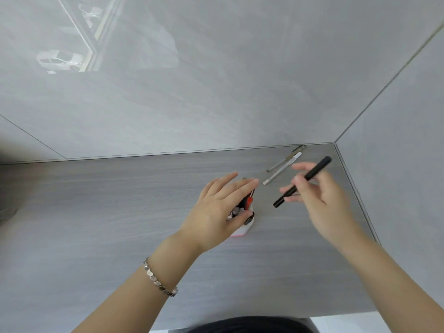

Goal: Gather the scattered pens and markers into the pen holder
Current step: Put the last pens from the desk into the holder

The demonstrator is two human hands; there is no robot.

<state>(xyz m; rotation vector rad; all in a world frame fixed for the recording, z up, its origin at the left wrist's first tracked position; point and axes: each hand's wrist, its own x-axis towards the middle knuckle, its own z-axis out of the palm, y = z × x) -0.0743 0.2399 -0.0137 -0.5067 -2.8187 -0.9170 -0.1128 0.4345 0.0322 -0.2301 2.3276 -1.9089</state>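
Observation:
My left hand (217, 207) covers most of the white and pink pen holder (241, 230) on the grey desk, thumb on its near side and fingers stretched over its top. Several pens stand in the holder, a red-tipped one (248, 201) showing past my fingers. My right hand (319, 188) holds a black pen (303, 180) above the desk, to the right of the holder, its lower end pointing down and left. Two pale pens lie side by side at the back right: a white one (282, 168) and a clear one (286, 158).
The grey wood-grain desk (120, 212) meets glossy grey wall panels at the back (216, 80) and on the right (396, 140). The desk's front edge runs near the bottom. A metal bracelet (159, 278) sits on my left wrist.

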